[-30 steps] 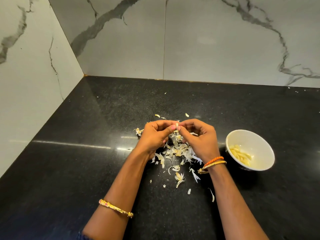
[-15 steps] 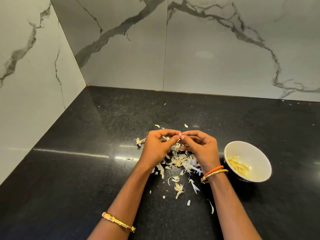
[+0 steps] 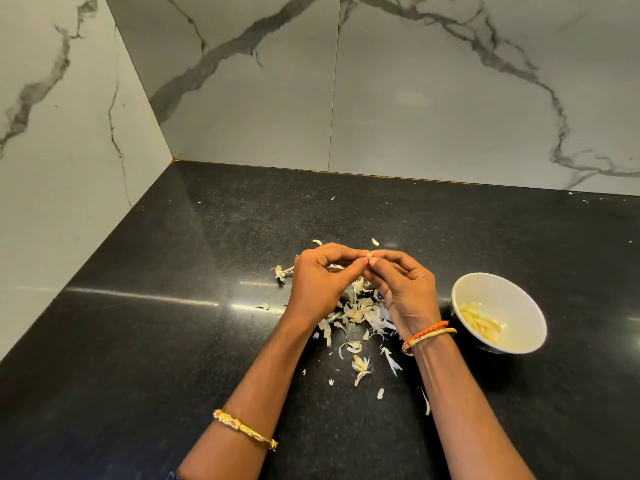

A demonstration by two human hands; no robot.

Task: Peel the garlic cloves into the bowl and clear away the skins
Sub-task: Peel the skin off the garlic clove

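Left hand [image 3: 320, 282] and right hand [image 3: 403, 289] pinched small pale garlic clove [image 3: 369, 254], grip narrow, left of round white ceramic bowl [image 3: 519, 344]. Risk: clove slips, falls among papery skins [image 3: 360, 315] on counter.

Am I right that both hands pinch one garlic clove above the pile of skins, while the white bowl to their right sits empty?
Not quite. The head view shows the white bowl is not empty: peeled cloves lie in it. The rest holds: the left hand and right hand pinch one garlic clove above the pile of skins, with the bowl to their right.
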